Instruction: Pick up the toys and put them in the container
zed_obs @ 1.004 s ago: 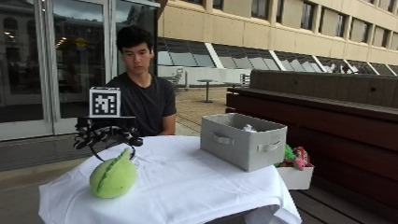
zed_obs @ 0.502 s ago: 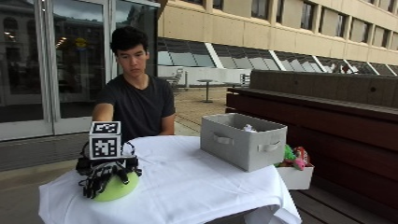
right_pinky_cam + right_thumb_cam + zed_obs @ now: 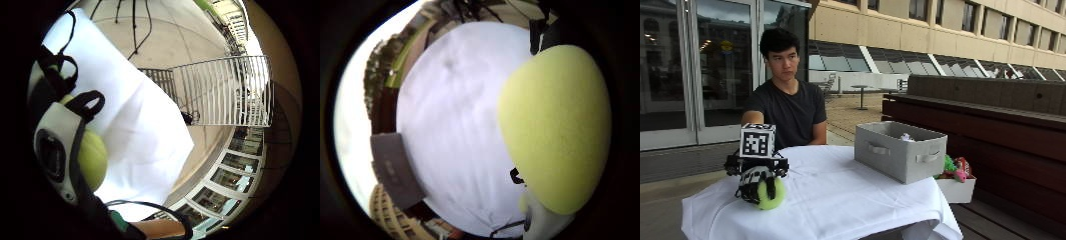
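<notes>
Since a moment ago, the gloved right hand has been lowered onto the green plush toy. Fingers are curled round it on the white tablecloth, well apart from the grey container.

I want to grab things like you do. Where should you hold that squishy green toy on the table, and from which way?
Probably around its round middle, coming down from above. The green toy is a smooth rounded lump on the white tablecloth with no handle showing, so fingers wrapped over its sides suit it. The gloved right hand already curls over it from the top.
</notes>
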The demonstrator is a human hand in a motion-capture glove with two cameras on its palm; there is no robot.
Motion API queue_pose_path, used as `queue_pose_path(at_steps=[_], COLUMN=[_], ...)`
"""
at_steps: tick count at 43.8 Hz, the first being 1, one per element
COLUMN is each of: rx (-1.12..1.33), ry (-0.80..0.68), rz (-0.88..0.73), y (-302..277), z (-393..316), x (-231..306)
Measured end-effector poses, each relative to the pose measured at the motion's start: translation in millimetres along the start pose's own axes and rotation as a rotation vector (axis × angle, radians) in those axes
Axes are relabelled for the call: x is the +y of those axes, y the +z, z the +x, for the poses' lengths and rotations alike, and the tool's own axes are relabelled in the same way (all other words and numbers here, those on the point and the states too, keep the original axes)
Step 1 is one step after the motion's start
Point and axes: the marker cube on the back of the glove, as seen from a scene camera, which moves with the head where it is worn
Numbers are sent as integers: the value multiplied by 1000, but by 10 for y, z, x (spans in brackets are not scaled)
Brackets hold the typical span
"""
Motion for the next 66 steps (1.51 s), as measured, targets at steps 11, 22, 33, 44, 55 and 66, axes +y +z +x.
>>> queue_pose_path(at_steps=[11, 22, 33, 44, 55, 66], rx=[-13, -49, -56, -96, -113, -131], ry=[-14, -84, -95, -217, -398, -516], rz=[33, 96, 223, 404, 388, 350], y=[-283, -1084, -2255, -3239, -3438, -3183], z=[-127, -313, -880, -1959, -3267, -4117], x=[181, 521, 903, 1561, 2342, 2768])
